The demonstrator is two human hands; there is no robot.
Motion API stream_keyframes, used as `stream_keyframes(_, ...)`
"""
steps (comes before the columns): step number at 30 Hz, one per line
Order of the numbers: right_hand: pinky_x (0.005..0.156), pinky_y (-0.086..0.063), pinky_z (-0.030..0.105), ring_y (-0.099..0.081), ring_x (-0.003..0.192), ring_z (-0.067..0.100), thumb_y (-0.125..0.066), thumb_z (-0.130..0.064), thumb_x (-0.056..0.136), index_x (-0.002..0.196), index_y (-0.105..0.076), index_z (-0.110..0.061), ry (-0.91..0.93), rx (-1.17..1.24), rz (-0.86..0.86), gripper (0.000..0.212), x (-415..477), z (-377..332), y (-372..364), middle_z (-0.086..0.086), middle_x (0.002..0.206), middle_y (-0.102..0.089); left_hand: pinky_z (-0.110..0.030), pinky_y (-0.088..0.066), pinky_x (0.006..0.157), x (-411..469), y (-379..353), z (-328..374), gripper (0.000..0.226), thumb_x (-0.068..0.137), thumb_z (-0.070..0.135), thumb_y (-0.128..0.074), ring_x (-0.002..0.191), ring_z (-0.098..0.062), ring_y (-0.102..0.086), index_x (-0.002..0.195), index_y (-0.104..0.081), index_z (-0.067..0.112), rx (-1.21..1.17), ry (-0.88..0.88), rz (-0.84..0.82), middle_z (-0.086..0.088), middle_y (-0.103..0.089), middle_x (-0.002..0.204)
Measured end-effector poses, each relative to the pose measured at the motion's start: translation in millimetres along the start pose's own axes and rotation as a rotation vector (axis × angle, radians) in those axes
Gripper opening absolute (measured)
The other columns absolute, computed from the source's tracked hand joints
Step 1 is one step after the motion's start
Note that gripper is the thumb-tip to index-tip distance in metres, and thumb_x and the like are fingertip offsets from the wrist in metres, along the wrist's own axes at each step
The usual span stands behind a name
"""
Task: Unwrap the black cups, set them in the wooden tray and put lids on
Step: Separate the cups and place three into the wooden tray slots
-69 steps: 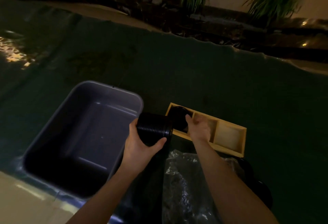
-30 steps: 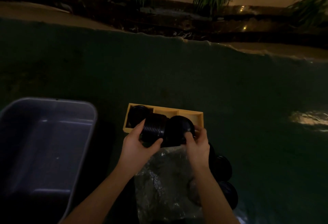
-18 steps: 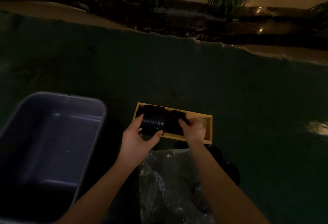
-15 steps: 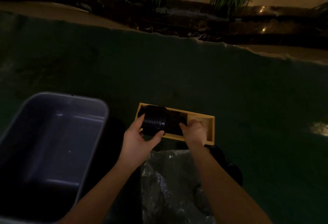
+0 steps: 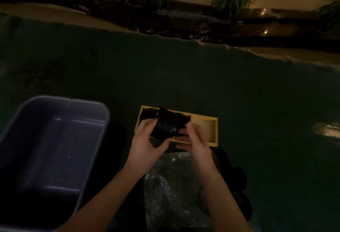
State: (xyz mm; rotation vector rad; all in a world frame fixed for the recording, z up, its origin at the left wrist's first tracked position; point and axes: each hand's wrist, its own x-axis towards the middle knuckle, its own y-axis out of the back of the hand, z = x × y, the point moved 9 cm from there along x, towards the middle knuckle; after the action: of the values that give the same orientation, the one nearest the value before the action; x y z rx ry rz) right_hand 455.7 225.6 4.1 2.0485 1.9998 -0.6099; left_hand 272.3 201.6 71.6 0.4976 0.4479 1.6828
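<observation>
A wooden tray (image 5: 213, 132) with three compartments lies on the dark green cloth. A black cup (image 5: 147, 115) sits in its left compartment, and another dark cup seems to stand in the middle one, partly hidden. My left hand (image 5: 147, 143) grips a stack of nested black cups (image 5: 164, 126) held sideways over the tray. My right hand (image 5: 195, 140) pinches the stack's right end with its fingertips. The right compartment shows bare wood.
A large grey plastic tub (image 5: 99, 140) stands at the left. Crumpled clear plastic wrap (image 5: 169, 185) lies below my hands. Black lids (image 5: 237, 176) rest to the right of the wrap. Plants and a stone edge are far behind.
My right hand set a cup into the middle compartment, then came back to the end of the stack. The left hand kept the stack over the tray.
</observation>
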Motion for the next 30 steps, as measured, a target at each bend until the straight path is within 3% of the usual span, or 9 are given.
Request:
stream_keyframes(2, 0.077, -0.061, 0.037, -0.076, 0.101, 0.028, -0.066, -0.068, 0.079, 0.121, -0.063, -0.020, -0.008, 0.043, -0.038, 0.064, -15, -4, -4, 0.009, 0.115, -0.076, -0.016, -0.044, 0.104, -5, -12, 12, 0.059, 0.077, 0.019, -0.083, 0.116, 0.006, -0.052, 0.132, -0.061, 0.017, 0.023, -0.092, -0.038, 0.010, -0.053, 0.127)
stream_keyframes(6, 0.090, -0.061, 0.047, -0.072, 0.113, 0.028, -0.077, -0.078, 0.063, 0.127, -0.062, -0.017, -0.049, 0.071, 0.021, 0.090, -26, -4, 8, 0.010, 0.125, -0.071, -0.038, -0.042, 0.112, -18, -35, 38, 0.063, 0.075, 0.011, -0.082, 0.128, -0.018, -0.050, 0.134, -0.059, 0.017, 0.181, -0.377, -0.105, 0.001, -0.054, 0.134)
stream_keyframes(10, 0.098, -0.059, 0.052, -0.076, 0.107, 0.024, -0.087, -0.065, 0.060, 0.124, -0.067, -0.017, -0.088, 0.013, 0.119, 0.083, -24, 4, 30, 0.007, 0.117, -0.077, -0.037, -0.019, 0.121, -25, -57, 53, 0.056, 0.078, 0.021, -0.073, 0.138, -0.022, -0.040, 0.132, -0.059, 0.024, 0.352, -0.560, -0.201, 0.004, -0.055, 0.136)
stream_keyframes(13, 0.102, -0.056, 0.053, -0.075, 0.107, 0.024, -0.080, -0.051, 0.067, 0.125, -0.069, -0.018, -0.091, 0.004, 0.149, 0.068, -22, 13, 48, 0.006, 0.115, -0.078, -0.033, -0.018, 0.121, -23, -61, 46, 0.053, 0.082, 0.029, -0.068, 0.145, -0.017, -0.031, 0.134, -0.058, 0.025, 0.212, -0.447, -0.249, 0.006, -0.047, 0.145)
stream_keyframes(17, 0.101, -0.056, 0.053, -0.074, 0.109, 0.025, -0.078, -0.048, 0.067, 0.128, -0.069, -0.021, -0.105, -0.009, 0.123, 0.067, -17, 20, 68, 0.006, 0.119, -0.077, -0.018, -0.032, 0.113, -3, -57, 22, 0.058, 0.089, 0.036, -0.067, 0.136, -0.003, -0.039, 0.141, -0.049, 0.020, -0.060, -0.075, -0.133, 0.007, -0.043, 0.142)
stream_keyframes(19, 0.098, -0.058, 0.051, -0.075, 0.108, 0.023, -0.080, -0.050, 0.068, 0.127, -0.070, -0.022, -0.092, -0.021, 0.099, 0.067, -11, 23, 75, 0.003, 0.117, -0.078, -0.023, -0.045, 0.105, 9, -75, 8, 0.055, 0.090, 0.031, -0.073, 0.125, -0.006, -0.055, 0.140, -0.054, 0.017, -0.162, 0.131, -0.213, 0.006, -0.056, 0.134)
stream_keyframes(22, 0.099, -0.058, 0.050, -0.074, 0.109, 0.021, -0.081, -0.056, 0.068, 0.123, -0.072, -0.025, -0.067, -0.098, 0.112, 0.064, 1, 23, 89, 0.001, 0.116, -0.078, -0.033, -0.056, 0.098, 19, -100, 1, 0.036, 0.090, 0.021, -0.075, 0.109, -0.011, -0.068, 0.125, -0.067, 0.015, -0.148, 0.231, -0.285, 0.004, -0.072, 0.115)
stream_keyframes(26, 0.098, -0.058, 0.047, -0.073, 0.105, 0.020, -0.081, -0.047, 0.078, 0.114, -0.069, -0.027, -0.079, -0.243, 0.232, 0.043, 33, 23, 118, -0.002, 0.110, -0.076, -0.046, -0.058, 0.095, 18, -121, -6, 0.046, 0.093, 0.023, -0.073, 0.112, -0.018, -0.067, 0.135, -0.060, 0.009, -0.289, 0.360, -0.302, -0.003, -0.068, 0.121)
stream_keyframes(30, 0.087, -0.052, 0.035, -0.068, 0.110, 0.027, -0.074, -0.052, 0.087, 0.121, -0.066, -0.015, -0.075, -0.614, 0.347, 0.050, 68, 12, 138, 0.000, 0.104, -0.071, -0.047, -0.055, 0.099, 14, -117, -21, 0.038, 0.094, 0.024, -0.070, 0.112, -0.014, -0.065, 0.131, -0.061, 0.016, -0.246, 0.395, -0.298, 0.003, -0.066, 0.121)
